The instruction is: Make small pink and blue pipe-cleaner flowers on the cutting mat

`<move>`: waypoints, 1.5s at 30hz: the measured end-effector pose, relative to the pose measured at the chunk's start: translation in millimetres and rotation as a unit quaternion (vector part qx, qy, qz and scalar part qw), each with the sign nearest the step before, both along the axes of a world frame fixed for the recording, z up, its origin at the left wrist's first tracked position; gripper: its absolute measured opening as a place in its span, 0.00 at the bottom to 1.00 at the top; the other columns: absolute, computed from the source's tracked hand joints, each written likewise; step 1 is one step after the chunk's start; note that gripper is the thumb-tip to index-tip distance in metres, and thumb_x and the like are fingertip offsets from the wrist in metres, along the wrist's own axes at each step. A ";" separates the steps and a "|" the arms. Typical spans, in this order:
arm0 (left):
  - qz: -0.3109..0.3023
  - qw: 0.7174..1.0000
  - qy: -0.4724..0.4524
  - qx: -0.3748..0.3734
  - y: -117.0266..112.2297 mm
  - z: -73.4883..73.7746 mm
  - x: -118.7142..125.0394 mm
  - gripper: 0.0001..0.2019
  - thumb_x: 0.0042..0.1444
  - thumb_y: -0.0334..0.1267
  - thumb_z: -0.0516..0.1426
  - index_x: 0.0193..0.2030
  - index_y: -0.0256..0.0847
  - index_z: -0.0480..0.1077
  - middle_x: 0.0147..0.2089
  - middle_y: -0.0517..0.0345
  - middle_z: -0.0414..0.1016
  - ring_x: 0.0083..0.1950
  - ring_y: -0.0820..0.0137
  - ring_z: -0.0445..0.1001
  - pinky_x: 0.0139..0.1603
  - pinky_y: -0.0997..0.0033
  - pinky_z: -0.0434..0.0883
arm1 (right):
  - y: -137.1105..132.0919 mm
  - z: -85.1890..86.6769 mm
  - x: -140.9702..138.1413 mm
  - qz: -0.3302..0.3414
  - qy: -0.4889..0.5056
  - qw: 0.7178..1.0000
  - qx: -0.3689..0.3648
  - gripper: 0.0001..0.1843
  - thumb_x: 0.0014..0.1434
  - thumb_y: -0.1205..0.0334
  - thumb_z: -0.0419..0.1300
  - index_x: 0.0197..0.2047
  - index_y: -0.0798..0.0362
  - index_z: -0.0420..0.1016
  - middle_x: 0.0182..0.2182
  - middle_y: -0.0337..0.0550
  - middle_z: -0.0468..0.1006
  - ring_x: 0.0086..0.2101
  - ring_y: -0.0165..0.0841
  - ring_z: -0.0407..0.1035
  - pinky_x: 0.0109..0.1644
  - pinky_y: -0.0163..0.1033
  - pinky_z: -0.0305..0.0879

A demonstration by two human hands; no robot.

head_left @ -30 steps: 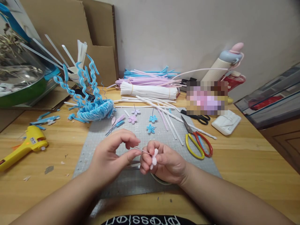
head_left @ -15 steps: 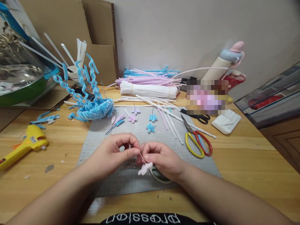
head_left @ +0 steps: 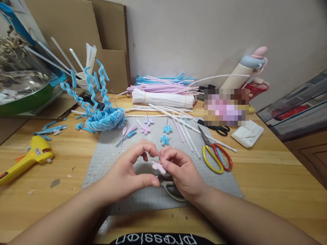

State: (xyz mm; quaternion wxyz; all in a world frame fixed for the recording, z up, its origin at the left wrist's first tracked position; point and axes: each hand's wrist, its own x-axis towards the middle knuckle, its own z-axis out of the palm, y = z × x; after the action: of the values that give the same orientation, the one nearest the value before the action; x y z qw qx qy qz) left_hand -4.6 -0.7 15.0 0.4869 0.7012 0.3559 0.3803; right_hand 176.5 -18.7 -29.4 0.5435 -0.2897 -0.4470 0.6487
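Observation:
Over the grey cutting mat (head_left: pixel 112 163) my right hand (head_left: pixel 181 173) pinches a small pale pink pipe-cleaner flower (head_left: pixel 157 166) between thumb and forefinger. My left hand (head_left: pixel 127 173) curls beside it, its fingertips arched over the flower and its thumb stretched toward it just below. Whether the left fingers grip the flower's thin wire I cannot tell. A pair of grey-handled scissors (head_left: pixel 171 189) lies on the mat under my right hand, mostly hidden.
Finished blue flowers (head_left: pixel 165 139) and purple flowers (head_left: pixel 145 129) lie on the mat. Yellow and red scissors (head_left: pixel 216 156) rest at its right edge, black scissors (head_left: pixel 217 128) behind. Bundled pipe cleaners (head_left: pixel 163 98), a blue curly piece (head_left: pixel 99 115), a yellow glue gun (head_left: pixel 28 158) and cardboard (head_left: pixel 76 37) surround it.
The pink flower has turned in my fingers, from hanging below my right hand to facing up between both hands. Both hands have shifted slightly up the mat, and the scissors beneath show more.

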 end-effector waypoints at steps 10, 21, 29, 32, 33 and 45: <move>-0.004 0.992 -0.084 -0.098 -8.3 -9.9 12.0 0.16 0.50 0.33 0.66 0.44 0.44 0.69 0.40 0.58 0.72 0.42 0.69 0.71 0.44 0.69 0.71 | -7.0 6.5 2.0 -0.076 -0.102 0.984 0.123 0.05 0.59 0.66 0.62 0.35 0.46 0.75 0.34 0.38 0.68 0.38 0.32 0.65 0.42 0.39 0.64; 0.055 0.979 -0.126 -0.151 -10.5 -11.0 16.5 0.14 0.51 0.34 0.65 0.44 0.42 0.71 0.41 0.54 0.75 0.43 0.68 0.74 0.45 0.68 0.74 | -9.3 7.7 3.5 -0.152 -0.233 0.937 0.212 0.09 0.59 0.72 0.60 0.37 0.47 0.72 0.34 0.38 0.72 0.37 0.32 0.68 0.42 0.41 0.66; 0.109 0.993 0.015 0.039 -16.3 -17.5 16.9 0.07 0.57 0.32 0.59 0.43 0.42 0.71 0.36 0.57 0.75 0.36 0.70 0.74 0.38 0.70 0.74 | -10.8 9.1 4.8 -0.145 -0.283 0.918 0.235 0.09 0.59 0.72 0.59 0.39 0.47 0.71 0.36 0.40 0.75 0.39 0.35 0.70 0.44 0.44 0.65; 0.137 0.986 0.041 0.080 -19.4 -19.2 17.1 0.07 0.58 0.31 0.58 0.43 0.43 0.69 0.36 0.58 0.75 0.36 0.71 0.74 0.37 0.71 0.73 | -13.1 11.2 5.4 -0.146 -0.308 0.910 0.238 0.08 0.58 0.69 0.61 0.40 0.48 0.71 0.36 0.40 0.75 0.39 0.36 0.70 0.45 0.45 0.64; 0.148 0.984 0.047 0.085 -20.6 -19.5 17.8 0.06 0.58 0.30 0.58 0.42 0.43 0.69 0.35 0.59 0.74 0.35 0.71 0.74 0.37 0.71 0.73 | -13.8 11.6 5.3 -0.154 -0.316 0.905 0.239 0.08 0.58 0.69 0.61 0.40 0.48 0.71 0.35 0.40 0.75 0.39 0.36 0.70 0.45 0.45 0.64; 0.189 0.980 0.044 0.039 -28.2 -20.0 27.1 0.05 0.56 0.30 0.58 0.36 0.42 0.65 0.30 0.62 0.72 0.32 0.72 0.74 0.33 0.73 0.73 | -13.0 12.7 3.7 -0.179 -0.351 0.876 0.278 0.09 0.58 0.71 0.61 0.39 0.47 0.73 0.30 0.39 0.78 0.32 0.35 0.70 0.41 0.46 0.62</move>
State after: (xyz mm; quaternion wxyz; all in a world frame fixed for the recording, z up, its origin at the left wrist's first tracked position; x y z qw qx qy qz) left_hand 22.5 -28.9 -5.0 0.3626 0.6554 0.4883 0.4479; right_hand 180.2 -31.7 -16.7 0.5162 -0.4104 -0.7106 0.2452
